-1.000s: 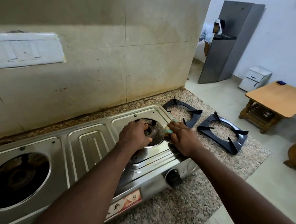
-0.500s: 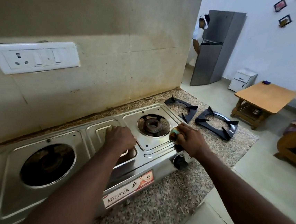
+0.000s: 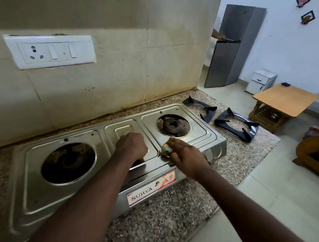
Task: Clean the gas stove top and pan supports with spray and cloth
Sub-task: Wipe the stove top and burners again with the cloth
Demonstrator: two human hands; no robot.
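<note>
Silver stove (image 3: 95, 187), speckled granite counter (image 3: 164, 218)

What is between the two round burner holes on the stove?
In the head view, the left hand rests as a fist on the raised middle panel of the stove, between the left burner and right burner.

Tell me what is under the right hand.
Under the right hand a bit of green and yellow cloth or sponge shows, pressed on the stove top. The hand covers the rest of it, and a knob below.
</note>
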